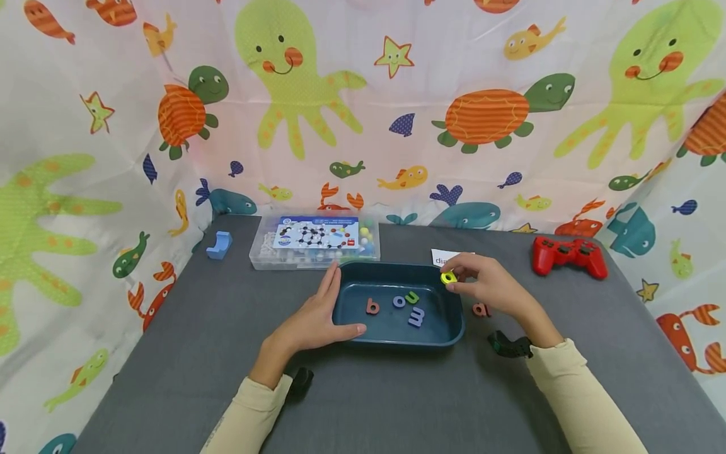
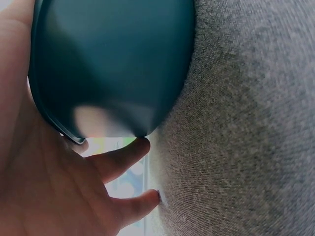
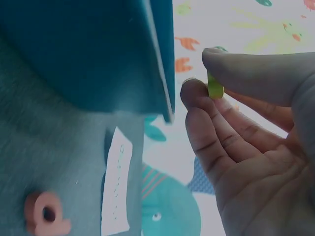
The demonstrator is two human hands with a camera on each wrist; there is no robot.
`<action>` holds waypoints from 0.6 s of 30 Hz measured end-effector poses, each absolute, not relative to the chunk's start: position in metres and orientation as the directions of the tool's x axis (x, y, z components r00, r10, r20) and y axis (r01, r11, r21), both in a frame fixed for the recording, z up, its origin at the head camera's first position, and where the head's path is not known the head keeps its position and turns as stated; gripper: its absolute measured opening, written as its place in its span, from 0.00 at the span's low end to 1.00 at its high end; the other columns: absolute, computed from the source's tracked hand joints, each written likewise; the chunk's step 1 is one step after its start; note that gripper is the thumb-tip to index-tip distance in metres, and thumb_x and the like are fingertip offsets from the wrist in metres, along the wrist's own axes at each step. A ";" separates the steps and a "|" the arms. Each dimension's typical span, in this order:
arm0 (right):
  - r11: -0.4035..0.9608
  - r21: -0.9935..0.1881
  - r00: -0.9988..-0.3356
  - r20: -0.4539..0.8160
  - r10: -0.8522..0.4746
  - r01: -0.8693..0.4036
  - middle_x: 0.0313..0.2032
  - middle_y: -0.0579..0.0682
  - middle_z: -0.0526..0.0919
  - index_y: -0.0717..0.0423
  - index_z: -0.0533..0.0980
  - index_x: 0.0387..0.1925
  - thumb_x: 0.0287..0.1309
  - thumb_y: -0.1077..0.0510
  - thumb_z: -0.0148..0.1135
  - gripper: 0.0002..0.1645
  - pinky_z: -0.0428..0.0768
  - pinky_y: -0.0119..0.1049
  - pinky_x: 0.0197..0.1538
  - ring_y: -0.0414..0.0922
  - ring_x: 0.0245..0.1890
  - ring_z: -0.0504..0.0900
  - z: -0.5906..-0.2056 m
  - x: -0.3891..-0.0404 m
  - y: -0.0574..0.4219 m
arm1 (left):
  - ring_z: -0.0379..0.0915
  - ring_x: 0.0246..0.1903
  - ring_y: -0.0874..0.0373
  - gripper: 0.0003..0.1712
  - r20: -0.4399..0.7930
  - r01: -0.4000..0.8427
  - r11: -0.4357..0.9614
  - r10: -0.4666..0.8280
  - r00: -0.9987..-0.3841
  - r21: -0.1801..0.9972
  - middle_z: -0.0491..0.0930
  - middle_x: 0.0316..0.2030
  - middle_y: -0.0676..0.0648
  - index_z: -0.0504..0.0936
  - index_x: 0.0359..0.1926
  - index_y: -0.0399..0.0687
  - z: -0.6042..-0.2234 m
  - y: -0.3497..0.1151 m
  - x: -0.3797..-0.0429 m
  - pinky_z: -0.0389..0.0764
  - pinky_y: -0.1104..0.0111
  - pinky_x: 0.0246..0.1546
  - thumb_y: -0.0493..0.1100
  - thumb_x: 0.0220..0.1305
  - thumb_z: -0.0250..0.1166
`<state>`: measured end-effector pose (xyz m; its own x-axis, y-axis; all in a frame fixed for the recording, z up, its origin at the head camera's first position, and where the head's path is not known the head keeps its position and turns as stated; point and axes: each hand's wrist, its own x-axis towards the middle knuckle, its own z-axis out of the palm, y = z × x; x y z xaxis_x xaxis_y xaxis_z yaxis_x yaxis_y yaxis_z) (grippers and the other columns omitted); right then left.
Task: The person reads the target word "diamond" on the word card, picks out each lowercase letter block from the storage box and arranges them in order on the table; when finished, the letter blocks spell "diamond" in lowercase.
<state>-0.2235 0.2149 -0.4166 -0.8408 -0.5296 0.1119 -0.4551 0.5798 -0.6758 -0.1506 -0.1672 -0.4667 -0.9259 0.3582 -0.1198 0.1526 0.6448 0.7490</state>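
Note:
My left hand (image 1: 311, 316) grips the left end of a dark blue tray (image 1: 397, 343), thumb at the front rim and fingers along the end wall. In the left wrist view, fingertips (image 2: 142, 144) bend in at the tray's outer wall. Over the back right corner, my right hand (image 1: 490, 284) pinches a yellow letter (image 1: 448, 277) between thumb and fingers. Inside the tray lie a red letter b (image 1: 372, 306), a purple o (image 1: 399, 302), a green u (image 1: 412, 297) and a purple m (image 1: 416, 316). A red letter (image 1: 481, 309) lies outside, right of the tray.
A white printed card (image 1: 445, 256) lies behind the tray, partly covered by my right hand. A clear plastic box (image 1: 261, 252) with a molecule picture stands at the back. A blue block (image 1: 219, 245) is at left, a red game controller (image 1: 570, 256) at right. Patterned cloth encloses the table.

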 end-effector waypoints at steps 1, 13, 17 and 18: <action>0.573 -0.687 -0.845 0.113 -0.522 -0.447 0.47 0.49 0.86 0.56 0.85 0.56 0.66 0.61 0.75 0.17 0.84 0.47 0.50 0.48 0.45 0.82 -0.417 -0.222 0.219 | 0.39 0.83 0.38 0.76 -0.122 0.151 0.645 0.359 -0.925 0.749 0.22 0.85 0.56 0.30 0.87 0.52 -0.467 -0.167 -0.151 0.58 0.32 0.72 0.73 0.60 0.72; 0.582 -0.711 -0.885 0.123 -0.450 -0.395 0.50 0.52 0.84 0.59 0.84 0.55 0.68 0.64 0.71 0.15 0.82 0.35 0.47 0.50 0.45 0.80 -0.433 -0.210 0.266 | 0.36 0.84 0.42 0.76 -0.135 0.148 0.654 0.362 -0.922 0.742 0.20 0.84 0.60 0.28 0.87 0.55 -0.466 -0.169 -0.153 0.55 0.33 0.74 0.74 0.60 0.71; 0.613 -0.704 -0.902 0.094 -0.422 -0.360 0.51 0.53 0.84 0.60 0.84 0.56 0.68 0.63 0.72 0.17 0.81 0.33 0.49 0.50 0.47 0.80 -0.441 -0.205 0.280 | 0.36 0.84 0.41 0.76 -0.134 0.152 0.655 0.366 -0.921 0.740 0.20 0.85 0.58 0.28 0.87 0.54 -0.467 -0.168 -0.153 0.55 0.33 0.74 0.75 0.61 0.70; 0.619 -0.703 -0.906 0.086 -0.415 -0.351 0.52 0.53 0.84 0.60 0.84 0.57 0.68 0.63 0.72 0.17 0.81 0.32 0.49 0.50 0.48 0.80 -0.444 -0.204 0.284 | 0.37 0.83 0.41 0.76 -0.135 0.152 0.656 0.365 -0.921 0.739 0.20 0.85 0.58 0.29 0.87 0.54 -0.467 -0.168 -0.153 0.55 0.33 0.73 0.75 0.60 0.70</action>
<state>-0.2044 0.2839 -0.4437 -0.9056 -0.4153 0.0865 -0.3509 0.6186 -0.7030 -0.1527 -0.1681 -0.4673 -0.9213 0.3648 -0.1348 0.1518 0.6565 0.7389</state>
